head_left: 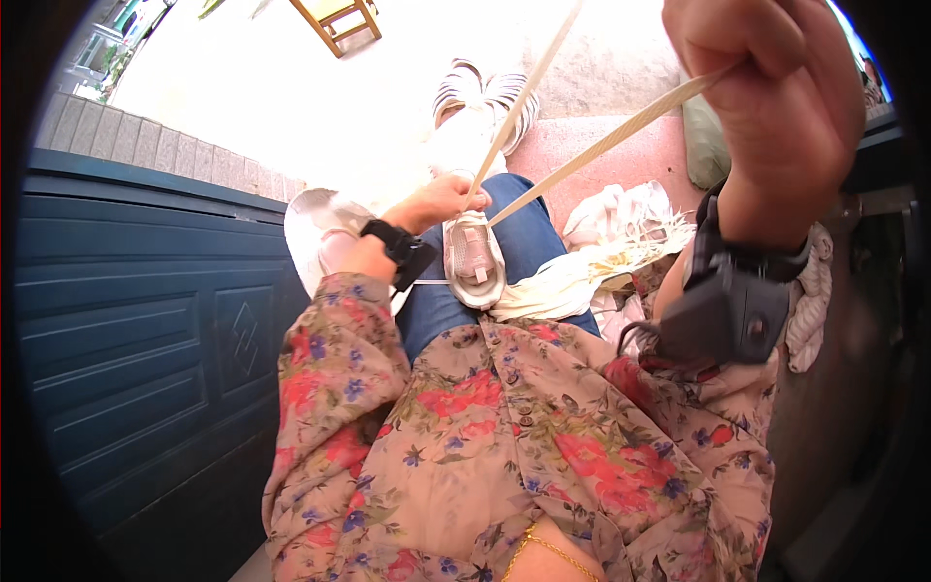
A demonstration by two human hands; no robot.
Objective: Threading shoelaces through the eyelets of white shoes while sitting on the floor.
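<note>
A pale sneaker (475, 257) rests on my lap over the blue jeans (529, 242), its heel opening toward me. My left hand (436, 204) is closed on the sneaker's far end. A flat cream shoelace (611, 141) rises from the sneaker to my right hand (776, 97), lifted high at the upper right and closed round it. Another strand of lace (519, 112) slants up and leaves the view at the top edge. On my right thigh lies a bundle of cream laces (558, 286) with loose ends fanning out.
White shoes or cloth (621, 215) lie beyond the bundle. A pale rounded object (320, 238) sits beside my left forearm. Blue panelling (145, 301) runs along the left. Farther off are striped footwear (485, 92), a wooden stool (339, 21) and a greenish bag (705, 145).
</note>
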